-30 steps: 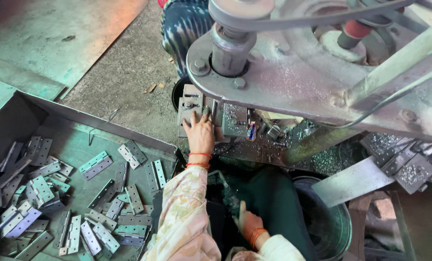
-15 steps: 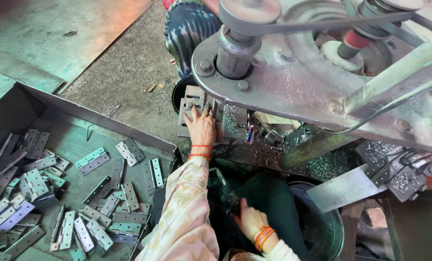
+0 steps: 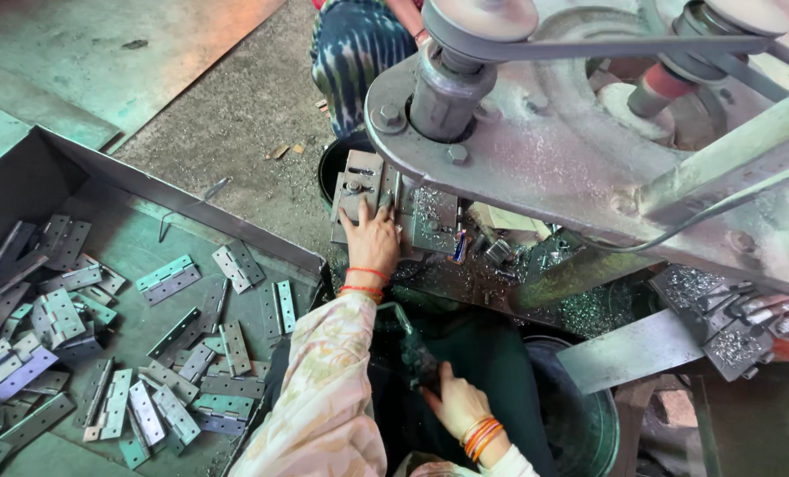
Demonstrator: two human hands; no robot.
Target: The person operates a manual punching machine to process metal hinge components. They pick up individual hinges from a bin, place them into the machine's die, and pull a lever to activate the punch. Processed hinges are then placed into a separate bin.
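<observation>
Gritty workshop floor: your left hand (image 3: 372,240), fingers spread, presses a hinge plate (image 3: 359,181) under the drill; right hand (image 3: 458,405) grips a lever (image 3: 412,349); tray (image 3: 191,203) of hinges (image 3: 168,279) waits.

right hand (image 3: 458,402) lower on dark handle (image 3: 417,353), wrist turned

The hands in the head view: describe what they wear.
The left hand is bare, with thin red-orange thread bands at the wrist and a loose pale sleeve printed with faded pink and yellow flowers. The right hand is bare too, with orange bangles at the wrist.
</observation>
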